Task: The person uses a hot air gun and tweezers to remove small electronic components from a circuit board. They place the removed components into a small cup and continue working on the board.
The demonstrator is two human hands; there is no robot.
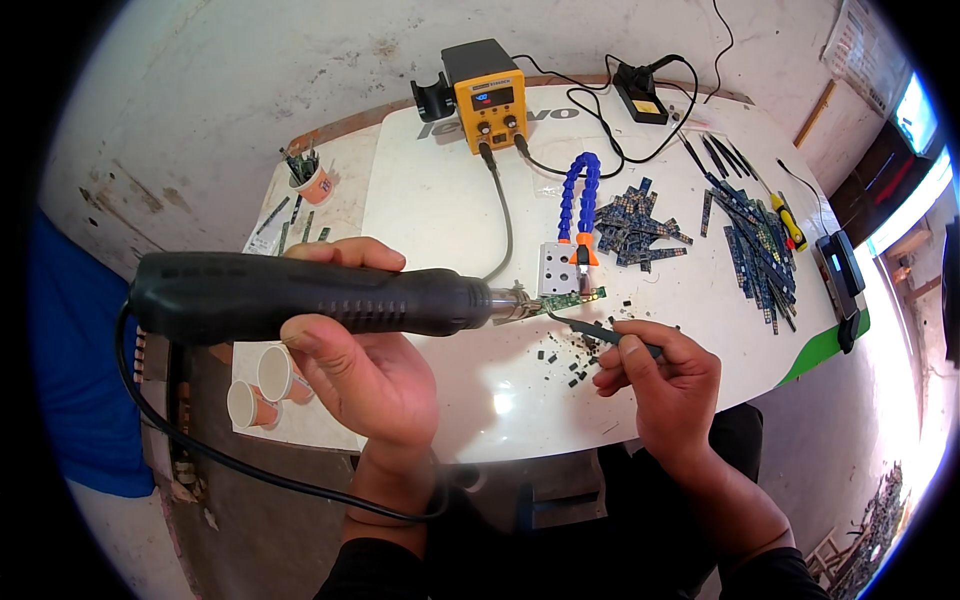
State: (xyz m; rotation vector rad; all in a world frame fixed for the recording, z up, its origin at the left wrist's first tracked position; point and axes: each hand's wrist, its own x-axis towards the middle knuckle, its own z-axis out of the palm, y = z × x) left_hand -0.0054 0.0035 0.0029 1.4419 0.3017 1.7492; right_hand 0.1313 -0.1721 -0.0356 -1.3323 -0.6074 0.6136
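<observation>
My left hand [385,385] is closed around the black handle of a hot air gun [300,295], held level with its metal nozzle [510,303] pointing right. Right at the nozzle's mouth is a narrow green circuit board [572,300]. A blue segmented flexible arm [568,210] with an orange-jawed clip [583,256] comes down to this board. Between the fingers of my right hand [672,385] is a pair of dark tweezers [600,332], whose tips reach to the board's lower edge. Small black chips [574,366] lie scattered on the table below.
A yellow hot air station [498,110] stands at the back, near a soldering iron stand [640,95]. Piles of circuit board strips [640,225] lie at right, beside a yellow-handled tool [789,222]. Two paper cups [280,374] stand at left; another cup [314,186] holds strips.
</observation>
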